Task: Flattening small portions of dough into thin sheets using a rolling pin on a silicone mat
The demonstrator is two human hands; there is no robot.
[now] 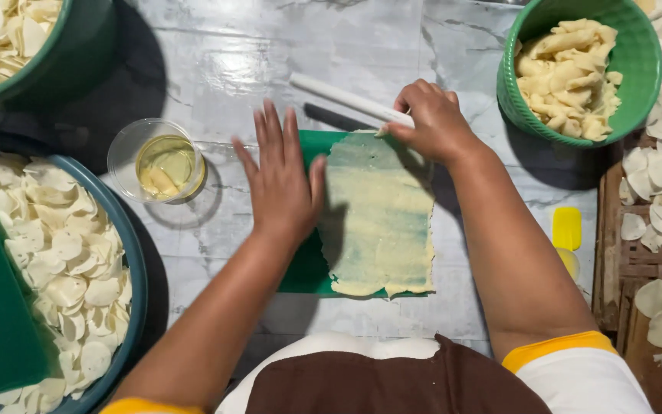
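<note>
Here, at mid-frame, the left hand (281, 180) lies flat and open on the green mat's (306, 268) left edge beside the thin dough sheet (381, 218), while the right hand (434, 119) grips a white roller (342, 97) at the sheet's top.

marble table (285, 54) | green sheet (304, 268) | cup (158, 161) | green basket (637, 69) | basins (128, 253)

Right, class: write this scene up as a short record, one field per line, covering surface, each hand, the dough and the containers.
surface: marbled grey table
left hand: flat, fingers spread, on green mat
right hand: gripping white rolling pin
dough sheet: thin, pale yellow, spread over the mat
small clear cup: holds yellowish liquid
green basket: dough pieces
blue basin: white round discs
</note>
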